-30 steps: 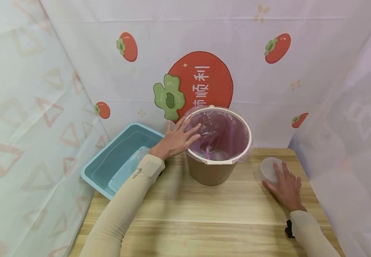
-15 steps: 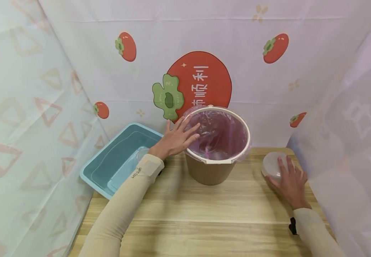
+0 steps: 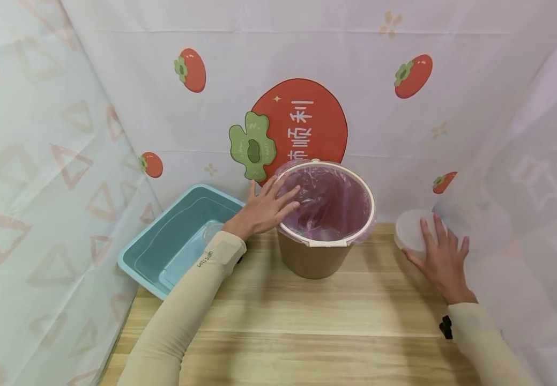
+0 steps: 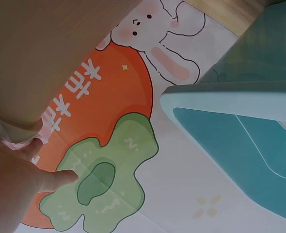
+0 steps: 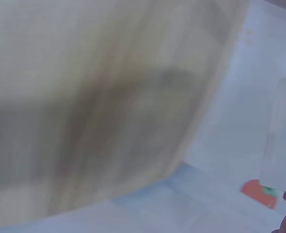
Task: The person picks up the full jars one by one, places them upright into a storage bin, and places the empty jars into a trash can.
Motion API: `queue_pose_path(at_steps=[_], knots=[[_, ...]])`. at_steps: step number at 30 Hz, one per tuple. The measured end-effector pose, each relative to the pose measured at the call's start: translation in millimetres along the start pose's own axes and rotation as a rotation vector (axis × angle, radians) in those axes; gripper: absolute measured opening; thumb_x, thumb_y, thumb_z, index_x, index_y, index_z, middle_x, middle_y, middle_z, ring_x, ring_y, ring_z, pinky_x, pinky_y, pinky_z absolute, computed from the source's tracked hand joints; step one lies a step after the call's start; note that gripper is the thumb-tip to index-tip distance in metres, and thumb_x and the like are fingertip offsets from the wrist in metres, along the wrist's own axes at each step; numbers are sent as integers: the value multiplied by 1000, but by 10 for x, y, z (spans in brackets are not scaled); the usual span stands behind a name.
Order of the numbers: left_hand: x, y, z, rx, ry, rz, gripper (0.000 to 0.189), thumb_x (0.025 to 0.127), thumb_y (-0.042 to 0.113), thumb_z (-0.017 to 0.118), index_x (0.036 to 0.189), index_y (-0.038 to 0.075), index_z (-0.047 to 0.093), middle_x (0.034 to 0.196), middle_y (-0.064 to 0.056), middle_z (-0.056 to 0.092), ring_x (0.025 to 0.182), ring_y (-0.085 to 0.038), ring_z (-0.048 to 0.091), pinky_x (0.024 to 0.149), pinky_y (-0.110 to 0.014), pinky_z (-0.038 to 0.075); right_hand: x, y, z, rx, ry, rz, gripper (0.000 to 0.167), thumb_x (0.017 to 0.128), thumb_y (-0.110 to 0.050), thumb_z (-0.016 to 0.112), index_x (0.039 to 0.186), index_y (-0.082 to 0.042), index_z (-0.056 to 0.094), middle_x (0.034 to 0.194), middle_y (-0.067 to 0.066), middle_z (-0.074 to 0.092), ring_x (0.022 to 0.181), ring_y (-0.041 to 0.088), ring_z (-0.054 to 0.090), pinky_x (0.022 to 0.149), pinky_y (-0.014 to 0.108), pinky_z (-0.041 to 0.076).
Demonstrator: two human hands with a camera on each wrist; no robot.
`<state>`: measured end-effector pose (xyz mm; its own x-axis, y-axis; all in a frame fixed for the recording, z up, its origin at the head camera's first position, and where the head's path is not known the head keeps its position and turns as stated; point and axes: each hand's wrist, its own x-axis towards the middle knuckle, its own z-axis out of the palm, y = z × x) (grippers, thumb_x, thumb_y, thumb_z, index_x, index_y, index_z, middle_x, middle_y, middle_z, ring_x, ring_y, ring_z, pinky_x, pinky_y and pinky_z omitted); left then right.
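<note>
My left hand rests with spread fingers on the left rim of a brown bucket lined with a thin purple plastic bag. In the left wrist view, part of that hand shows beside the bucket's wall. At the right, my right hand grips a round translucent tub with a pale lid, thumb on the near side and fingers over the top. The right wrist view catches the side of the tub at its right edge, raised off the table.
Left of the bucket, a light blue basin tilts against the wall, with a clear round item inside. The wooden table is enclosed by printed cloth walls at the back and sides; the right one is close to my right hand.
My right hand has lifted the tub from the tabletop, moving up and slightly to the right. My left hand has stayed on the bucket rim.
</note>
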<state>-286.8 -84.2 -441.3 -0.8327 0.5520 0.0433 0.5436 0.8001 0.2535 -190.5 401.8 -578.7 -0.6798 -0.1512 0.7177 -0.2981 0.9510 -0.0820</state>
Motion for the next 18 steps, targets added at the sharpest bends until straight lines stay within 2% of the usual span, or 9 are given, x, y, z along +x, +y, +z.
queue_pose_path(at_steps=[3,9,18], knots=[[7,-2,9,-2,2,2,71,112,70,22,175,38,26,186,5,-5,173,-31,0,127,-83,-1,164,-34,-97,-6,-9,-16,101,100,-87,38,157,-6,55,164,33,46,121,71,51,101,98,23],[12,-7,14,-18,3,6,71,111,70,22,174,38,27,186,6,-6,173,-29,-2,127,-82,-3,484,-158,-272,-5,49,-68,94,101,-82,41,156,-8,57,164,29,48,123,70,51,104,99,18],[-10,0,-3,-15,2,2,71,111,69,24,175,37,27,186,3,-4,173,-31,-1,127,-83,-2,891,-356,-510,-11,78,-124,90,101,-79,46,160,-12,54,170,22,44,132,64,50,110,97,13]])
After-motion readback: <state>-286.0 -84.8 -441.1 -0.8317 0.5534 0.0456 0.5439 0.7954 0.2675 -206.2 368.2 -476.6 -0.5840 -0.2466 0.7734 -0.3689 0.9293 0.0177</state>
